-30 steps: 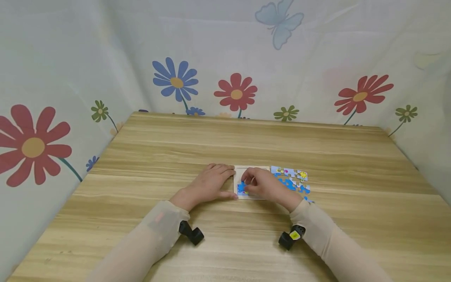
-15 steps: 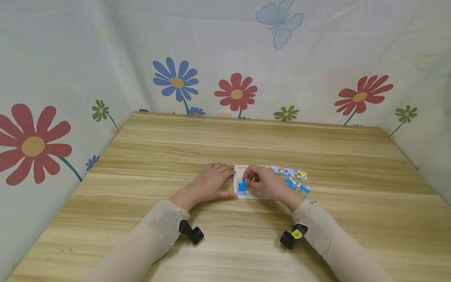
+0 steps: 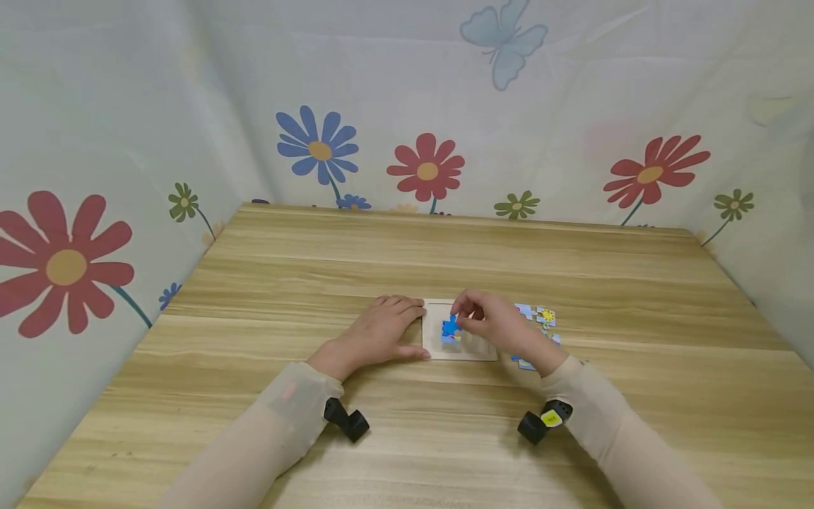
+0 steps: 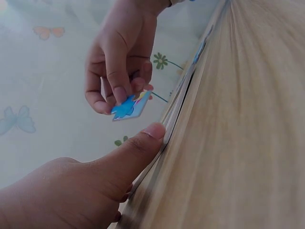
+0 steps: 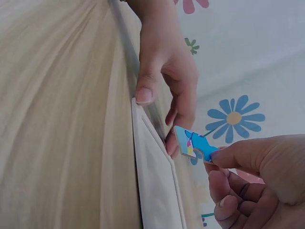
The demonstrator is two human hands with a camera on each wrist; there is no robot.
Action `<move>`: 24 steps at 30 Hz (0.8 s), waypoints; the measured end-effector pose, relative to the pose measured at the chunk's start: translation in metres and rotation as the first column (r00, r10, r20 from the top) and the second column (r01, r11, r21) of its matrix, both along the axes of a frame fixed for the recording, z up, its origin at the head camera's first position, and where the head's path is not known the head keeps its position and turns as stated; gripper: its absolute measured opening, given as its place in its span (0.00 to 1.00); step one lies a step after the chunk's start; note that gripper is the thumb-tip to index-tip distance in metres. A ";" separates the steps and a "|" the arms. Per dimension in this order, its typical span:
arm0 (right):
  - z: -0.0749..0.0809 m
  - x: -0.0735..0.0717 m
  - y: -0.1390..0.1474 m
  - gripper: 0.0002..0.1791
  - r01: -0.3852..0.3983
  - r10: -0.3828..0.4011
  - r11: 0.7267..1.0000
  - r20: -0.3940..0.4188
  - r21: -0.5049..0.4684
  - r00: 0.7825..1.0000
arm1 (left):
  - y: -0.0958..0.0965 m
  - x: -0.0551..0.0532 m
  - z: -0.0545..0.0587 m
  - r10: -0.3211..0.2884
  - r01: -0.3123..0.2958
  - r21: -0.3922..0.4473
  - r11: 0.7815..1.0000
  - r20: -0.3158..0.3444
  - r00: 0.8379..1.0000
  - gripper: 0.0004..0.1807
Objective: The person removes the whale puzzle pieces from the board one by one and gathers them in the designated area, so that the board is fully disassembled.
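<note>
My right hand [image 3: 492, 322] pinches a blue jigsaw puzzle piece [image 3: 451, 329] between thumb and fingers. In the right wrist view the piece [image 5: 193, 144] shows a light blue corner with a bit of yellow and pink, and it is raised above the white puzzle tray [image 5: 155, 176]. My left hand [image 3: 378, 331] lies at the left side of the tray [image 3: 434, 311], fingers spread, with thumb and fingertips touching its edge. The left wrist view has my left thumb [image 4: 138, 148] against the tray's rim, and the held piece [image 4: 128, 108] hanging beyond it.
Several loose puzzle pieces [image 3: 545, 315] lie on the wooden table [image 3: 381, 247] just right of the tray, partly hidden by my right hand and forearm. A flower-printed curtain [image 3: 381, 85] stands behind the table.
My right hand has lifted the puzzle piece off the tray's lower left corner and moved it a little to the right. The left hand has stayed in place.
</note>
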State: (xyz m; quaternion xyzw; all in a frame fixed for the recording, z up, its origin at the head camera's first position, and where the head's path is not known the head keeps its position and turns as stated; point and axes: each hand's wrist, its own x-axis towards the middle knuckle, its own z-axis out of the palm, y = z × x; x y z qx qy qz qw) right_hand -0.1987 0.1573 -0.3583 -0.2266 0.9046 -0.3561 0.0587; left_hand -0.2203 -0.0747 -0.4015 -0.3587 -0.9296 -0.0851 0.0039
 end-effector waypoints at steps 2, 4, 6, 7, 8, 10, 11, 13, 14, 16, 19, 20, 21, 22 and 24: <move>0.003 0.001 0.004 0.04 0.018 -0.018 1.000 0.010 0.014 1.000 | 0.000 0.001 0.001 0.001 -0.001 -0.001 1.000 0.004 1.000 0.44; 0.005 0.002 0.008 0.04 0.027 -0.027 0.999 0.015 0.027 1.000 | 0.000 0.002 0.002 0.004 -0.004 -0.001 1.000 0.014 1.000 0.44; 0.006 0.002 0.012 0.04 0.028 -0.028 0.999 0.016 0.033 0.999 | 0.001 0.002 0.003 0.006 -0.006 0.000 1.000 0.023 1.000 0.44; 0.006 0.003 0.014 0.04 0.028 -0.029 0.999 0.017 0.031 0.999 | 0.001 0.003 0.004 0.008 -0.008 0.000 1.000 0.028 1.000 0.44; 0.006 0.003 0.016 0.04 0.028 -0.028 0.999 0.017 0.030 0.999 | 0.001 0.003 0.005 0.009 -0.009 0.001 1.000 0.031 0.999 0.43; 0.006 0.003 0.020 0.04 0.029 -0.030 0.999 0.019 0.028 0.999 | 0.001 0.004 0.006 0.009 -0.010 0.004 1.000 0.033 0.999 0.43; 0.006 0.003 0.022 0.04 0.029 -0.029 0.999 0.023 0.023 0.999 | 0.001 0.004 0.006 0.009 -0.009 0.006 1.000 0.033 0.999 0.43; 0.005 0.004 0.026 0.04 0.032 -0.032 0.999 0.027 0.020 0.999 | 0.001 0.004 0.006 0.008 -0.008 0.008 1.000 0.031 1.000 0.44; 0.005 0.004 0.028 0.04 0.034 -0.035 0.999 0.032 0.019 0.999 | 0.001 0.004 0.005 0.005 -0.005 0.009 1.000 0.027 1.000 0.44; 0.005 0.005 0.032 0.04 0.033 -0.034 0.999 0.039 0.013 0.999 | 0.001 0.004 0.004 0.000 0.000 0.008 1.000 0.021 1.000 0.43; 0.005 0.006 0.039 0.04 0.023 -0.023 1.000 0.044 -0.008 0.999 | 0.000 0.003 0.004 -0.009 0.009 0.013 1.000 0.016 1.000 0.43; 0.005 0.006 0.041 0.04 0.020 -0.019 1.000 0.045 -0.017 0.999 | 0.000 0.003 0.005 -0.012 0.011 0.013 1.000 0.014 1.000 0.43; 0.004 0.007 0.044 0.04 0.016 -0.015 1.000 0.042 -0.026 0.999 | -0.001 0.003 0.005 -0.011 0.011 0.012 1.000 0.015 1.000 0.43; 0.004 0.007 0.046 0.04 0.012 -0.011 0.999 0.040 -0.035 0.999 | -0.001 0.003 0.005 -0.011 0.011 0.011 1.000 0.018 1.000 0.43; 0.003 0.007 0.051 0.05 0.009 -0.007 0.998 0.042 -0.055 0.999 | -0.002 0.002 0.006 -0.008 0.008 0.008 1.000 0.026 1.000 0.44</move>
